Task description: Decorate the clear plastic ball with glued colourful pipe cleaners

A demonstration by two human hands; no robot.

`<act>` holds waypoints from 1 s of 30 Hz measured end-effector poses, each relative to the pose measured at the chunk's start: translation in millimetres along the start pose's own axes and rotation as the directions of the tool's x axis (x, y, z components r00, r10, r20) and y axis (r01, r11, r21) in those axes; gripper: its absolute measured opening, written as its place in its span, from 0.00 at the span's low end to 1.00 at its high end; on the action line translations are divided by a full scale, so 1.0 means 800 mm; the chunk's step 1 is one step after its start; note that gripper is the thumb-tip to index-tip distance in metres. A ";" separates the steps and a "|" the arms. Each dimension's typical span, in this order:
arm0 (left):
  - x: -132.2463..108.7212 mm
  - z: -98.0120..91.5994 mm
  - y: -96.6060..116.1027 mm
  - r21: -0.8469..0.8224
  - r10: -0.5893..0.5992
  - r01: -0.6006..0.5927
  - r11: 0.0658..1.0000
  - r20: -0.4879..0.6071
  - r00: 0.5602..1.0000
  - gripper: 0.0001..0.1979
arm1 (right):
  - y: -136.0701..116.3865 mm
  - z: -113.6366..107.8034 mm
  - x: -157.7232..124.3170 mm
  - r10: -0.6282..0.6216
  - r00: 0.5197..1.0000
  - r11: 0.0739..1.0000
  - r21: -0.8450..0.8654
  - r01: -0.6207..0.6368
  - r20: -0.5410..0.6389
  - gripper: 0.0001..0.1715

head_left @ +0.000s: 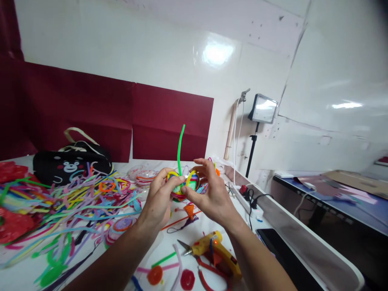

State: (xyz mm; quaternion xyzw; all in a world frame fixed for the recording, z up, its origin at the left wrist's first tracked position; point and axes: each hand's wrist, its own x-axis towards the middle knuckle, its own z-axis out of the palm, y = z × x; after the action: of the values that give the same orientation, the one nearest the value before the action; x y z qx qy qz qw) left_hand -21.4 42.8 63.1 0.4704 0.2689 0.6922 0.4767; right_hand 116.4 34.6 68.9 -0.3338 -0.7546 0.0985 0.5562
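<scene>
Between both hands is a round, multicoloured pipe-cleaner piece (pixel 178 196), raised over the table. A green pipe cleaner (pixel 180 151) stands up from it, slightly curved at the tip. My left hand (pixel 160 196) grips the piece's left side, thumb across its front. My right hand (pixel 210 192) closes on its right side, where a yellow strip (pixel 190 177) loops near the thumb and index finger. The fingers hide much of the piece. Below the hands lies an orange pipe-cleaner item (pixel 189 210) with a dark loop.
A yellow glue gun (pixel 209 243) with a lit orange light lies by red-handled pliers (pixel 212 277). Loose pipe cleaners (pixel 100 198) heap up at left, near a black bag (pixel 72 163). A power strip (pixel 250 202) and dark phone (pixel 281 256) are at right.
</scene>
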 end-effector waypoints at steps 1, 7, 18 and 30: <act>0.000 0.000 0.000 -0.004 0.000 0.000 1.000 -0.001 1.000 0.08 | 0.000 0.000 0.000 -0.002 1.000 1.000 -0.001 0.002 0.002 0.34; -0.001 0.000 0.002 0.010 0.013 -0.013 1.000 -0.001 1.000 0.07 | -0.002 -0.002 -0.001 -0.013 1.000 1.000 -0.007 0.013 0.002 0.34; -0.004 0.002 0.008 0.014 0.016 -0.015 1.000 -0.009 1.000 0.09 | -0.007 -0.001 -0.004 -0.052 0.999 0.999 -0.018 0.052 0.005 0.32; -0.004 0.002 0.006 0.028 0.012 -0.012 1.000 -0.024 1.000 0.10 | -0.005 -0.004 -0.007 -0.086 0.996 0.995 -0.050 0.088 0.038 0.31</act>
State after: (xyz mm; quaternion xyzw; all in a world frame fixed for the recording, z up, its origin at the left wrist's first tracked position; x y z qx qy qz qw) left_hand -21.3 37.5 66.6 0.4702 0.2813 0.6969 0.4627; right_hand 118.4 27.4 68.2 -0.3130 -0.7806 0.0606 0.5376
